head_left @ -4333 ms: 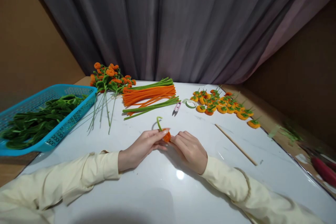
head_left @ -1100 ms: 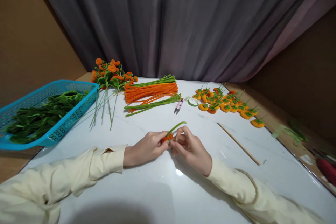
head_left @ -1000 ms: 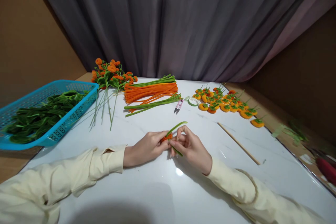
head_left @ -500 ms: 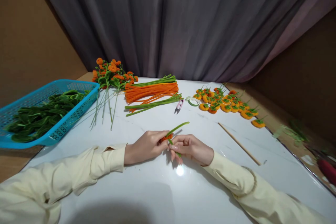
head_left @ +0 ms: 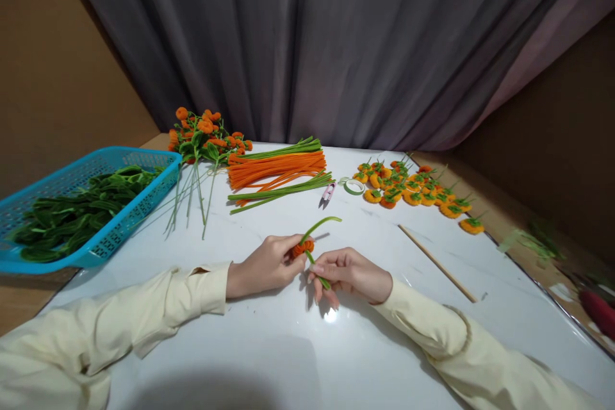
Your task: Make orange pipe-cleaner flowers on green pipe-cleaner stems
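Note:
My left hand (head_left: 273, 264) pinches a small orange flower head (head_left: 302, 248) of bent pipe cleaner, just above the white table. A green pipe cleaner (head_left: 321, 224) runs through or around the flower; one end curves up and to the right. Its lower end passes between the thumb and fingers of my right hand (head_left: 350, 274), which is closed on it. Both hands are close together, the flower between them. My left fingers partly cover the flower, so how the green strand is fixed to it cannot be seen.
At the left stands a blue basket (head_left: 91, 255) of green leaves. Orange flowers (head_left: 206, 125), orange pipe cleaners (head_left: 276, 170), green pipe cleaners (head_left: 283, 191), snips (head_left: 327, 195) and tape (head_left: 354, 186) lie farther back. Several flower heads (head_left: 413, 195) and a wooden stick (head_left: 437, 262) are at right.
The orange flower has turned and shows more between my hands. The green pipe cleaner's upper end now bends in a curve, and my right hand has pulled slightly away, downward.

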Action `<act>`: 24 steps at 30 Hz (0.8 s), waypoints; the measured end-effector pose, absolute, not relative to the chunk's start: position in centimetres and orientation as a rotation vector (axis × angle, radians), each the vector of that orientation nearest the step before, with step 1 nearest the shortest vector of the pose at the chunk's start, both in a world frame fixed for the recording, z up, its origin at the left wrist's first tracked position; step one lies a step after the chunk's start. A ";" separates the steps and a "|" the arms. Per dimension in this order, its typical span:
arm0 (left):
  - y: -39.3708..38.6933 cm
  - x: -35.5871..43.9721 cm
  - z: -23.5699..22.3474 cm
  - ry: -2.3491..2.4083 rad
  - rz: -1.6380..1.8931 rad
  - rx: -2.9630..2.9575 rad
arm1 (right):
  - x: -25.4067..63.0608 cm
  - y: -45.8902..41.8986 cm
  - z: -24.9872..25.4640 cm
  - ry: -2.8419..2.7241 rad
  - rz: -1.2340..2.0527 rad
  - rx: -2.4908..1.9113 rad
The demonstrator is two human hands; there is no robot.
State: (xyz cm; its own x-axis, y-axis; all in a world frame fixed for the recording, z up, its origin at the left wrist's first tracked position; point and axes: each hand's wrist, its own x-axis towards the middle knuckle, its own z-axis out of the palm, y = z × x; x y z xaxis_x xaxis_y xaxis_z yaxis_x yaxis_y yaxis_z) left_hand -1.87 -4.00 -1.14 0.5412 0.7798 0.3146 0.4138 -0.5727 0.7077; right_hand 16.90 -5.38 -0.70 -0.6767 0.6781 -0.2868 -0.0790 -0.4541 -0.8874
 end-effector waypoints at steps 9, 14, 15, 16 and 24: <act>-3.6 -1.8 -0.6 1.000 0.752 2.121 | 17.1 -4.8 -1.0 -1.227 2.177 -0.853; -3.1 -1.6 -0.3 0.808 0.608 1.420 | 17.1 -4.9 -0.8 -1.277 2.010 -0.947; -2.9 -1.6 -0.3 0.765 0.586 1.301 | 17.1 -4.9 -0.8 -1.316 1.890 -0.997; -2.8 -1.7 -0.2 0.732 0.571 1.213 | 17.2 -5.0 -0.8 -1.365 1.751 -1.042; -2.1 -2.6 -0.2 0.623 0.536 0.988 | 17.7 -5.6 -0.7 -1.899 0.749 -0.968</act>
State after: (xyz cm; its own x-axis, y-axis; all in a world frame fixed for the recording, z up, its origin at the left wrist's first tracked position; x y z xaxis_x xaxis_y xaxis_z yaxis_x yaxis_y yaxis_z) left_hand -2.59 -2.06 -0.23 0.7064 0.6677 -0.2349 -0.1327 0.4509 0.8827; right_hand 17.70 -5.63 -0.65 -0.3348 0.8449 0.4172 0.3327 0.5202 -0.7866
